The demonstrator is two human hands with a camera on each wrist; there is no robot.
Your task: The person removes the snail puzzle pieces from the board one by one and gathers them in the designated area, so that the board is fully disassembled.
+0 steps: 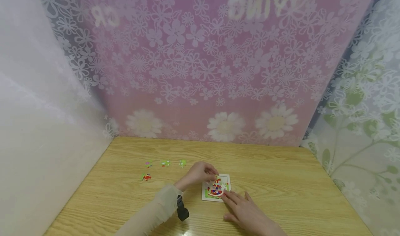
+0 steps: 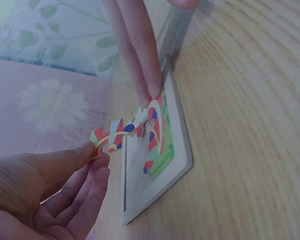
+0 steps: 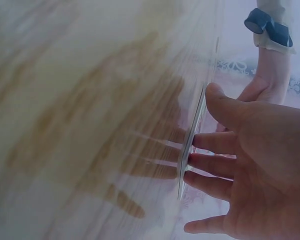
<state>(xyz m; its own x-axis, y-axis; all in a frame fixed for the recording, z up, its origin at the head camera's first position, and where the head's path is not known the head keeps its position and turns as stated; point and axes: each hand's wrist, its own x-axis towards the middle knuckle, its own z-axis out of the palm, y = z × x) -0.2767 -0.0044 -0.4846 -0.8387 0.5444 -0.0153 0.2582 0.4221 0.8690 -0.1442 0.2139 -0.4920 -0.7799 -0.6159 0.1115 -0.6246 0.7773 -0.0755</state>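
Observation:
My left hand (image 1: 197,173) pinches a colourful jigsaw piece (image 2: 110,139) between thumb and fingers, above the far left of a small white-framed puzzle board (image 1: 212,200). In the left wrist view the piece is red, light blue and yellow, tilted over the bare part of the tray. Fitted pieces (image 2: 162,160) in green, red and blue fill the near side. My right hand (image 1: 245,208) lies with straight fingers, its fingertips on the board's near right part. From the right wrist view, those fingers (image 3: 210,162) reach the board's edge, thumb spread apart.
Loose puzzle pieces lie left of the board: a pink and green one (image 1: 148,163), two green and white ones (image 1: 165,163) (image 1: 182,163), and a red one (image 1: 146,177) nearer. Flowered curtains (image 1: 200,73) surround the wooden table (image 1: 275,173). A black band (image 1: 182,208) circles the left wrist.

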